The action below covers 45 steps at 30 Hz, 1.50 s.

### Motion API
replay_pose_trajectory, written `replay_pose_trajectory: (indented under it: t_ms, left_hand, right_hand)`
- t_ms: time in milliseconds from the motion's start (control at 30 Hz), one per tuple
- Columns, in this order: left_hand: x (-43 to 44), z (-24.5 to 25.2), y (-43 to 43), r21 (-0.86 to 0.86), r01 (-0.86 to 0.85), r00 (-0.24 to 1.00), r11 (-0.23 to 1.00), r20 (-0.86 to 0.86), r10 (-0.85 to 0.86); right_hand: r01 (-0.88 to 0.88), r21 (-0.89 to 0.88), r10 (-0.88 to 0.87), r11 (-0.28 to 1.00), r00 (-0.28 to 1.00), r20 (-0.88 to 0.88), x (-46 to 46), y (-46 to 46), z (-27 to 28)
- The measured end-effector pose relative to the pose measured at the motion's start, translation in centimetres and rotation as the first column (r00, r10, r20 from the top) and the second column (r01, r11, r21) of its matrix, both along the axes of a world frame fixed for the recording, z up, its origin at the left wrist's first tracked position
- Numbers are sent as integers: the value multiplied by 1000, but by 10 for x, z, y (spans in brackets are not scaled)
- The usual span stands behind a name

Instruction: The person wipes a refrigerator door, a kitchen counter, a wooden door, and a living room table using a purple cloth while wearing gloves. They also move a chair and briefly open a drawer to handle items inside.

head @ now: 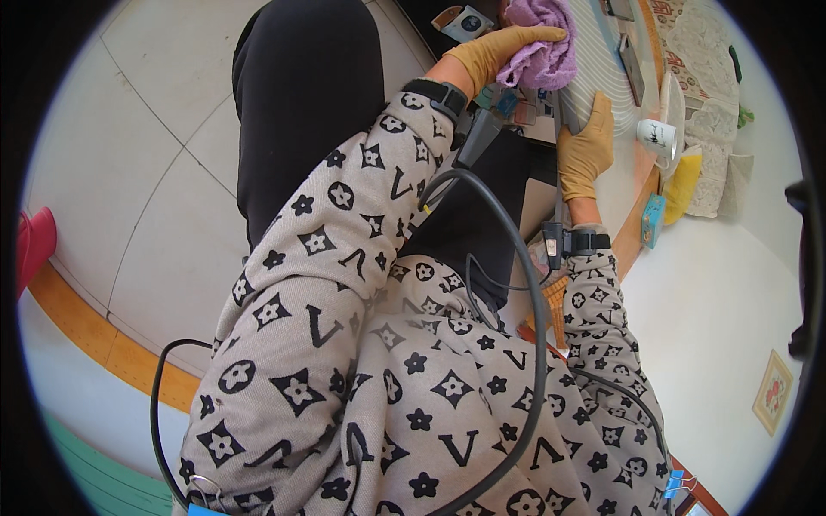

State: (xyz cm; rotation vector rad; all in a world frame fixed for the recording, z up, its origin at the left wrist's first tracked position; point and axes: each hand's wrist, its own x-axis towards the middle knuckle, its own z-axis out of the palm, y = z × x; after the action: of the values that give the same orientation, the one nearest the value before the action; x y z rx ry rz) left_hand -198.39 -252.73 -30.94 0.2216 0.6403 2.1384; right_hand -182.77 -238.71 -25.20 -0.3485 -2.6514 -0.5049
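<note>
My left hand (500,51), in a tan glove, holds a bunched purple towel (545,55) near the edge of the table. The towel lies against the patterned tabletop (603,68), and my fingers are partly hidden in its folds. My right hand (588,151), gloved the same way, rests along the table edge with its fingers stretched over the top and nothing seen in it. Under that edge, by my left wrist, an open space holds several small items (523,113), partly hidden. A black-strapped device (581,242) sits on my right wrist.
A phone-like dark slab (631,69) and a white mug (658,137) are on the table. Behind them are a blue box (653,220), a yellow cloth-like item (683,187) and a lace cover (710,142). A thick black cable (532,284) loops before my torso.
</note>
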Motion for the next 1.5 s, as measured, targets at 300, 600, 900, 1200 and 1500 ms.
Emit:
replay_pose_trajectory:
  t_ms: [300,600,900,1200,1500]
  left_hand:
    - [-11,-9,4,207,104,986,973,109,-128]
    - [-11,13,-20,64,13,979,998,201,-26]
    - [-15,-10,-16,56,59,968,997,242,-71]
    - [-11,2,-24,58,40,988,997,148,-48]
    - [-23,13,-18,99,43,987,994,149,-58]
  right_hand:
    - [2,-4,-2,1000,1000,6,-3,8,-4]
    - [60,-30,-59,998,998,36,-8,5,8]
    - [84,39,-87,996,994,67,-8,5,12]
    - [80,-3,-80,997,996,43,-9,-1,9]
    - [67,-16,-67,998,998,-12,-17,-11,16]
